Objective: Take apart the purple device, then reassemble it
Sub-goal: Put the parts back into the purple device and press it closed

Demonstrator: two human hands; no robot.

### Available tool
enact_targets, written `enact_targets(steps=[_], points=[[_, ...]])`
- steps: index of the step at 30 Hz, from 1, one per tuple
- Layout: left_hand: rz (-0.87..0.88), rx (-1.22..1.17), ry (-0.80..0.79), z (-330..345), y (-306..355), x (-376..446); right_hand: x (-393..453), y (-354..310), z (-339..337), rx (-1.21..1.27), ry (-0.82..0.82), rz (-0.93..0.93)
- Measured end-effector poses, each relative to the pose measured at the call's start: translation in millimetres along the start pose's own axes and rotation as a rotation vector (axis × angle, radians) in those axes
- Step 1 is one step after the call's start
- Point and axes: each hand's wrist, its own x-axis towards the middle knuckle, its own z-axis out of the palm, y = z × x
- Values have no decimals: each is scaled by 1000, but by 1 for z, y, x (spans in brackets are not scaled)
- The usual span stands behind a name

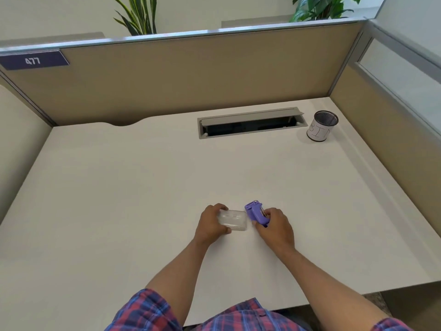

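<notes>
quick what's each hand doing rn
left hand: closed on the clear plastic rectangular tray
right hand: closed on the small purple plastic device

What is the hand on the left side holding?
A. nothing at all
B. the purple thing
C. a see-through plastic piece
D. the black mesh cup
C: the left hand grips the clear plastic piece on the desk, while the right hand holds the purple device, and the two parts sit apart.
</notes>
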Motion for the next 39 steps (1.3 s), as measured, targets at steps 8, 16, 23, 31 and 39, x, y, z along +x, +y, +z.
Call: enact_targets(steps=[8,16,23,31,39], points=[[-44,-160,-59,-11,-6,3,20,-19,-5,84,-211,-363],[-45,-450,-160,-23,1,4,39,-39,-12,6,-396,-542],[-97,-683,-313,-29,5,6,48,-53,-19,-19,-438,-555],[-218,-998,-433,-36,4,5,50,-61,-23,-11,-486,-573],[-222,-1034,-427,-39,-4,7,45,-60,-26,184,-427,-439]])
